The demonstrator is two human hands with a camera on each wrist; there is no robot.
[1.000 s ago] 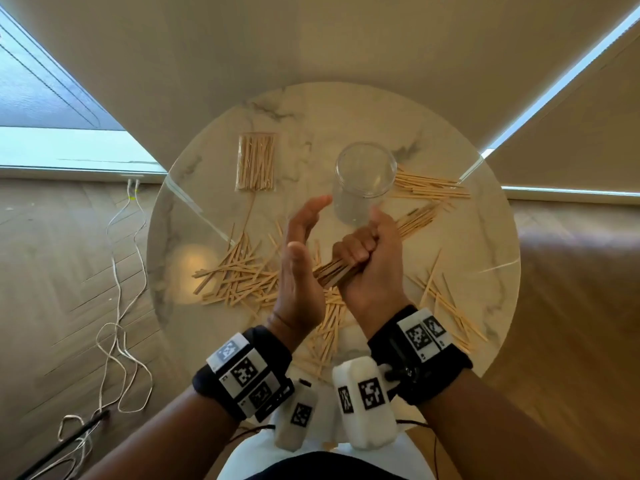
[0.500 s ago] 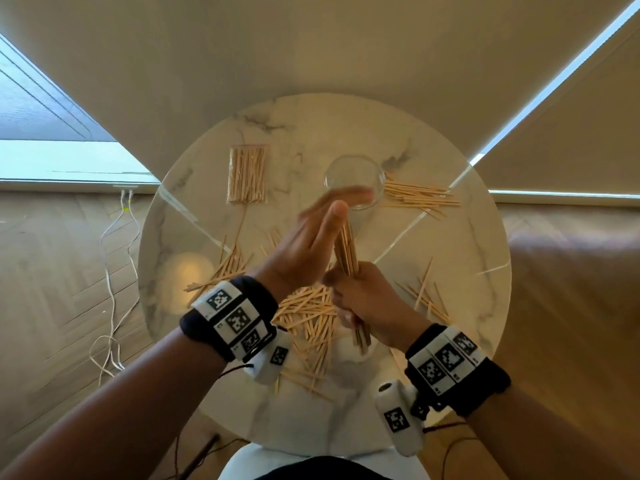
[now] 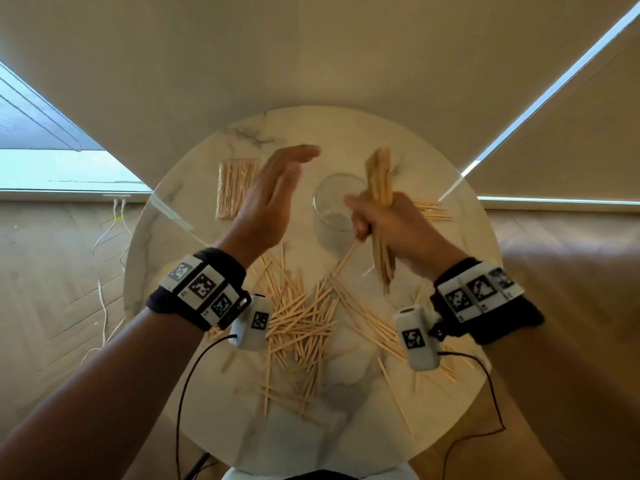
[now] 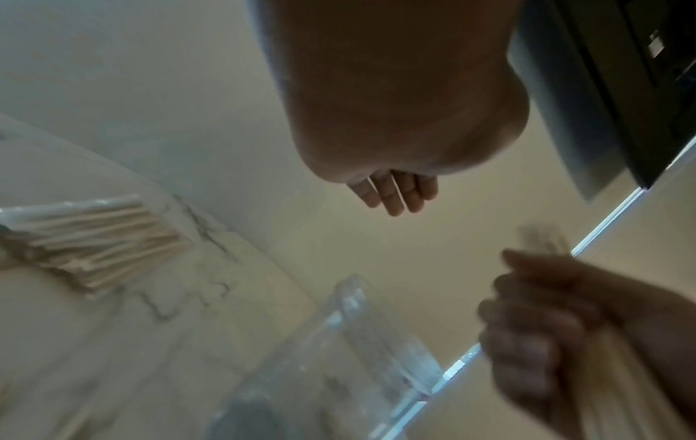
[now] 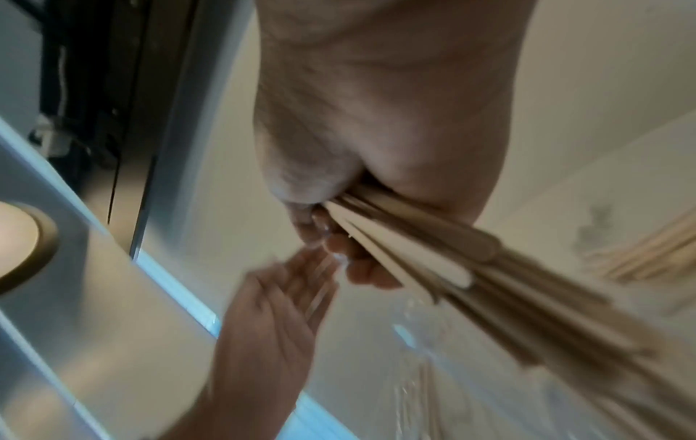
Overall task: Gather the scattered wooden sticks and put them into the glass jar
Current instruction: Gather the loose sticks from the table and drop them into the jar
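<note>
- A person's right hand [image 3: 388, 223] has its fingers [image 4: 527, 336] curled tightly round a bundle of thin, pale wooden sticks [image 3: 380, 188], held roughly upright just to the right of a clear glass jar [image 3: 334, 211].
- The jar stands upright on a round, white marble-patterned surface [image 3: 450, 258], toward its far side; it looks empty, though blur makes this hard to confirm.
- The left hand [image 3: 270, 202] hovers in the air to the left of the jar, fingers [image 4: 391, 193] straight and together, palm turned toward the jar, holding nothing.
- Many loose wooden sticks [image 3: 301, 320] lie scattered and crossing one another on the near half of the surface, between the two forearms.
- A neat flat row of sticks in a clear wrapper [image 3: 233, 188] lies at the far left of the surface, well apart from the jar.
- A smaller cluster of sticks [image 3: 433, 211] lies to the right, behind the right hand.
- Both wrists wear black bands with printed square markers [image 3: 201, 289].
</note>
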